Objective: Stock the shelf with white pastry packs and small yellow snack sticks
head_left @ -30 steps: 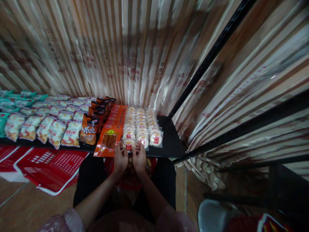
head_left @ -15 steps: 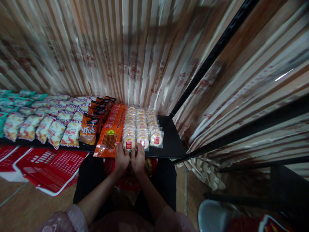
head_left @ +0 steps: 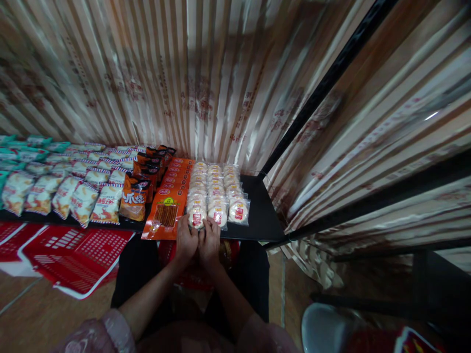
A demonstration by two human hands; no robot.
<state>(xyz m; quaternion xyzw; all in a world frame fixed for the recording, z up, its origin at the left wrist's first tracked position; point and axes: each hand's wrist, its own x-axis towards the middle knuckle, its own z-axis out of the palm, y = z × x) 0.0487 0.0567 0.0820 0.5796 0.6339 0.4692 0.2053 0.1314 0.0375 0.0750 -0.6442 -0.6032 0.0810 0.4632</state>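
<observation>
I observe the round packet (head_left: 196, 218) at the front of the left column of white packets, on the black shelf (head_left: 263, 208), lower center of the frame. It lies just above and between both hands. The left hand (head_left: 187, 240) touches its left edge, fingers together and slightly curled. The right hand (head_left: 209, 239) touches its lower right edge, fingers bent; grip pressure cannot be determined.

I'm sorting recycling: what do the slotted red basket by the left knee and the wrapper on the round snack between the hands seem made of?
The red basket looks like moulded plastic with a low sheen, judging by its even colour and rows of slots. The wrapper is probably thin, clear, glossy plastic film: the pale snack shows through.
</observation>
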